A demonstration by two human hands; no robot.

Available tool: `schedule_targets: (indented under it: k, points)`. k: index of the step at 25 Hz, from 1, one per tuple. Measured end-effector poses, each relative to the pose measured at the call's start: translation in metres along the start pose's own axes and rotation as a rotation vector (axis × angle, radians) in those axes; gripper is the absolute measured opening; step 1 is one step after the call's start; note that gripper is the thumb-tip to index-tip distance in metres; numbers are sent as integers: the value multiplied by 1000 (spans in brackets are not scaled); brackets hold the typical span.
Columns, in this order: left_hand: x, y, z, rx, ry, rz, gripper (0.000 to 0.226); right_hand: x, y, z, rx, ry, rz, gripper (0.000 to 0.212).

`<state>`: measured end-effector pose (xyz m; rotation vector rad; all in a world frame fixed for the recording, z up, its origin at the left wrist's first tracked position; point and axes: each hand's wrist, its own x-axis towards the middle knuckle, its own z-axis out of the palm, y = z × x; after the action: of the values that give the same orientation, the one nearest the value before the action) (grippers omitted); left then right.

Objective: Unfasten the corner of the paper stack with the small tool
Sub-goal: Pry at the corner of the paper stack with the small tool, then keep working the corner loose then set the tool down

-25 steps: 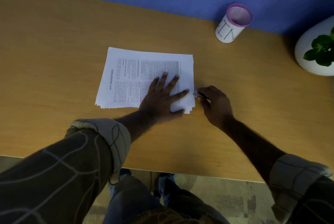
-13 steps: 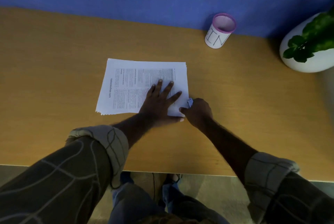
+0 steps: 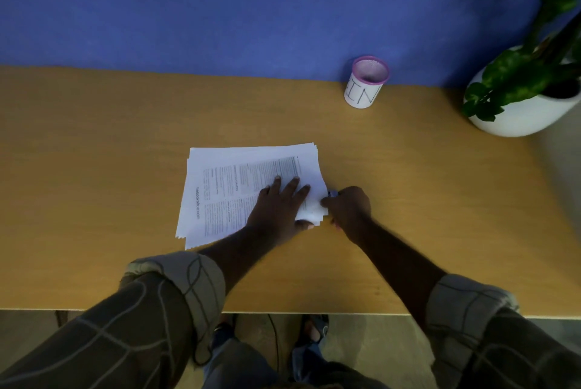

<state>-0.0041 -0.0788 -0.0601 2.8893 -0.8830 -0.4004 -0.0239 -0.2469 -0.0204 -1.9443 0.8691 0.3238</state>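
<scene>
A stack of printed white paper point(image 3: 226, 187) lies on the wooden desk point(image 3: 94, 168). My left hand point(image 3: 276, 209) presses flat on the stack's near right part, fingers spread. My right hand point(image 3: 349, 208) is closed around a small pale blue tool point(image 3: 332, 193), of which only the tip shows. That tip sits at the stack's right edge, near its near right corner. The corner itself is partly hidden between my two hands.
A white cup with a pink rim point(image 3: 366, 82) stands at the back of the desk by the blue wall. A white pot with a green plant point(image 3: 522, 105) sits at the back right. The desk's front edge point(image 3: 283, 313) runs below my forearms.
My right hand has come in from right of the stack to its near right corner with the tool. My left hand stays flat on the paper. The camera tilted up.
</scene>
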Motion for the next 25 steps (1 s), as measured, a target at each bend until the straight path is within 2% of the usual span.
schedule_targets:
  k: [2,5,7,9,11,12,14,16,17,18,21,23,25]
  points:
    - [-4,1,-3,-15,-18,0,98,-5,-2,0,39,-31,18,21]
    - [-10,-3,-13,-52,-92,21,115,-12,-7,-3,203,-181,73,14]
    - [-15,-7,-24,-94,-89,19,118,-17,-12,-8,319,-269,115,12]
    - [-22,-8,-34,-118,31,48,97,-19,-22,-15,454,-323,158,14]
    - [-25,-11,-45,-219,234,87,57,-20,-36,-24,546,-351,174,16]
    - [-25,-14,-55,-279,305,63,42,-21,-44,-29,560,-334,153,17]
    - [-22,-23,-83,-348,320,-32,28,-22,-59,-41,532,-195,19,22]
    - [-15,-39,-120,-401,219,-76,26,-22,-70,-53,435,8,-222,28]
    - [-11,-46,-141,-410,158,-72,27,-23,-75,-58,397,49,-345,31]
    - [-9,-52,-163,-391,107,-54,27,-25,-80,-63,388,14,-451,36]
    - [-5,-60,-230,-275,-10,-14,30,-36,-86,-64,394,-339,-627,48]
    - [-3,-62,-270,-158,-89,8,28,-42,-82,-55,350,-509,-667,42]
    - [0,-62,-301,-82,-189,17,28,-46,-76,-42,421,-616,-630,36]
